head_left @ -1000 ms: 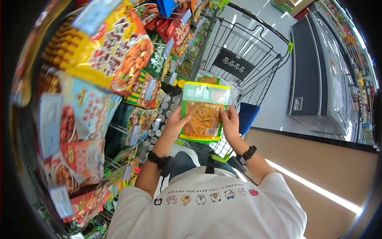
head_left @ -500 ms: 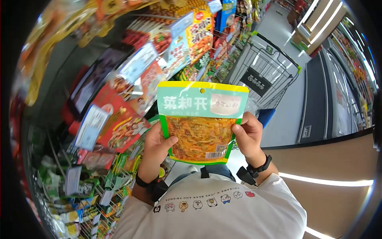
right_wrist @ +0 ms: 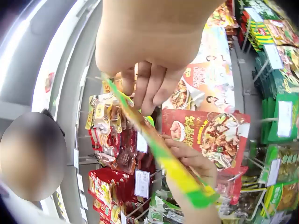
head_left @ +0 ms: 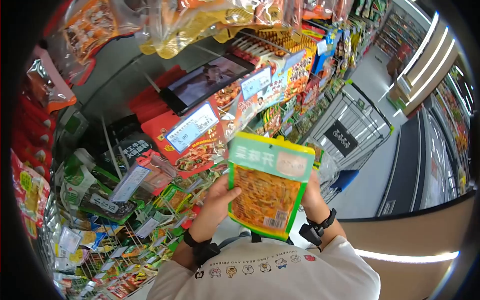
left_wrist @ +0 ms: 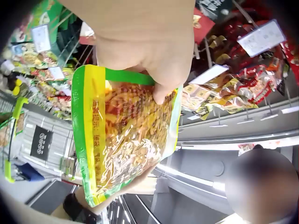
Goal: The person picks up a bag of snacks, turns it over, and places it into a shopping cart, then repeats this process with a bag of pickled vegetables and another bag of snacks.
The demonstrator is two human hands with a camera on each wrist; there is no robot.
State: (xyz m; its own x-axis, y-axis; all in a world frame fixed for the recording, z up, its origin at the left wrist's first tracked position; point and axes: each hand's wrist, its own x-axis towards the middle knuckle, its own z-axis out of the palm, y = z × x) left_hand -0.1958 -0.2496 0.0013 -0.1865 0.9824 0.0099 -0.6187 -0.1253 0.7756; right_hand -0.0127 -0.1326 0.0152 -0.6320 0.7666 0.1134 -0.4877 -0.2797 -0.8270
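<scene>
A flat food packet [head_left: 265, 192] with a teal top, green and yellow borders and a clear window of orange-brown shreds is held between both hands in the head view. The left hand [head_left: 218, 200] pinches its left edge, thumb on the window. At the packet's right edge the right hand [head_left: 311, 192] grips, its fingertips mostly hidden. The left wrist view shows the left hand [left_wrist: 147, 56] over one side of the packet [left_wrist: 133, 130]. Seen edge-on in the right wrist view, the packet [right_wrist: 161, 151] lies between the right hand [right_wrist: 149, 70] and the left hand [right_wrist: 189, 161].
Shelves of hanging packets with price tags [head_left: 192, 129] fill the left side, with a dark screen [head_left: 207, 82] among them. A wire shopping cart [head_left: 350, 135] stands ahead to the right, near a dark freezer cabinet [head_left: 415, 155].
The head view has turned toward the shelves, and the cart appears further right. The packet came nearer, then moved slightly right and down and tilted. Both hands kept hold of it.
</scene>
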